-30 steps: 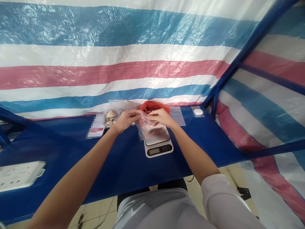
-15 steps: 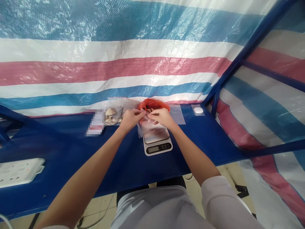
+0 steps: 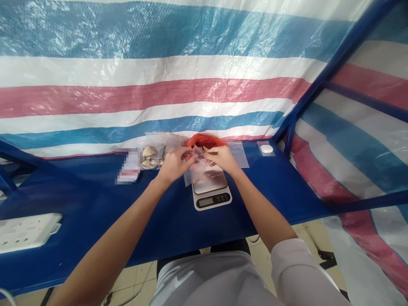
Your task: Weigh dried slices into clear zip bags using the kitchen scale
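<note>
Clear plastic bag (image 3: 199, 151) btwn L fingers (image 3: 193, 160) & R fingers (image 3: 211, 157), over scale (image 3: 210, 182).

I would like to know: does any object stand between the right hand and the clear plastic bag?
Nothing visible does: the right hand pinches the clear plastic bag directly, near the far end of the scale.

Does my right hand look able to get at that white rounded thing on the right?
Likely yes, if your right hand lets go of the clear bag: only a flat plastic sheet seems to lie between the hand and the white rounded thing.
</note>
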Demonstrator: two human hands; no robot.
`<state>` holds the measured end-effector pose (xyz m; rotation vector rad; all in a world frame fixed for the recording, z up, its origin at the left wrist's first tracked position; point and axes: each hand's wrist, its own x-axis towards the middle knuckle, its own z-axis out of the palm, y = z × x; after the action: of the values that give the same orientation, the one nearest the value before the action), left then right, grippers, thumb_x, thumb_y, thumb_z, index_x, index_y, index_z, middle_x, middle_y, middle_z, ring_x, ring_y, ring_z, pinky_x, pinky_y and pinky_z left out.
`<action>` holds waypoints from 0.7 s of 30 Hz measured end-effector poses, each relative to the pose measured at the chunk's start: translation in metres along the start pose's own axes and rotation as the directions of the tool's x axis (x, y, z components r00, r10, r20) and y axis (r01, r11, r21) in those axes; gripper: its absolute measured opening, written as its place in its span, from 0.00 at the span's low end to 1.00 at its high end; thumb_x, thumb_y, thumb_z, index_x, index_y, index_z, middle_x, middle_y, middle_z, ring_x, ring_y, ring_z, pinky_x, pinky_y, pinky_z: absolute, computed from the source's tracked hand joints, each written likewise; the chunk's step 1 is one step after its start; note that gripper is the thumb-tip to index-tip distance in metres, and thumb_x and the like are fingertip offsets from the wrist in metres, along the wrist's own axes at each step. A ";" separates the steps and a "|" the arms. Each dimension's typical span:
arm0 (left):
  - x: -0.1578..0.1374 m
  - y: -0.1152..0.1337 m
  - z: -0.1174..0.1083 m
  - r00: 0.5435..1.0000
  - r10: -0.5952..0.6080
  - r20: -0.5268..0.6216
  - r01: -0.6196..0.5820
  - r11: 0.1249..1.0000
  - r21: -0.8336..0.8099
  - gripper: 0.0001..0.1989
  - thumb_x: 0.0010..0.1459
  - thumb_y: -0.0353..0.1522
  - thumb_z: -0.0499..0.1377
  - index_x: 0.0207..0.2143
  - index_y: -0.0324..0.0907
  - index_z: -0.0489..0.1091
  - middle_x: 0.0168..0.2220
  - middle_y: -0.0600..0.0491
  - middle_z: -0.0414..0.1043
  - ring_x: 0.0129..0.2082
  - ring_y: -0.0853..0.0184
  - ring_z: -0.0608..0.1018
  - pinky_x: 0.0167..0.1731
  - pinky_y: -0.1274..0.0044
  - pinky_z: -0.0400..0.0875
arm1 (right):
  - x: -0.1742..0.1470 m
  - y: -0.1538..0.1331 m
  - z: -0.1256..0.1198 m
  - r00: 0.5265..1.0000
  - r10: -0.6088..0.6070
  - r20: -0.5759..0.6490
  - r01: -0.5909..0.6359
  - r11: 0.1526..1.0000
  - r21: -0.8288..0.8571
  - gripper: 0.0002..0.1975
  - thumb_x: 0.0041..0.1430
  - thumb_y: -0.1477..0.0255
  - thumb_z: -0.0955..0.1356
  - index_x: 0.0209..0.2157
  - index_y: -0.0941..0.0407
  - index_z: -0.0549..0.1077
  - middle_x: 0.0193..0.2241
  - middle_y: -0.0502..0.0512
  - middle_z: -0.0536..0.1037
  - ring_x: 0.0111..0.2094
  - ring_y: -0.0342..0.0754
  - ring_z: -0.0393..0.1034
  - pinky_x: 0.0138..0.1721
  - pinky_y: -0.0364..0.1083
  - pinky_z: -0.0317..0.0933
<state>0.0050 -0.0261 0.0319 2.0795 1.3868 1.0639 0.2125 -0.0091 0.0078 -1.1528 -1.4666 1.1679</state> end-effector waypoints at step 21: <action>-0.007 -0.025 0.044 0.978 0.200 -0.057 -0.189 0.969 0.161 0.33 0.54 0.38 0.64 0.61 0.41 0.62 0.55 0.42 0.72 0.56 0.52 0.75 0.57 0.59 0.70 | 0.001 -0.012 -0.012 0.995 0.000 0.096 0.021 0.974 -0.227 0.09 0.57 0.69 0.71 0.34 0.57 0.84 0.26 0.52 0.81 0.25 0.45 0.76 0.28 0.43 0.73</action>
<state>0.0229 -0.0191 -0.0154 2.3520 1.3596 1.1518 0.2224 -0.0082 0.0210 -1.2553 -1.7128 1.0810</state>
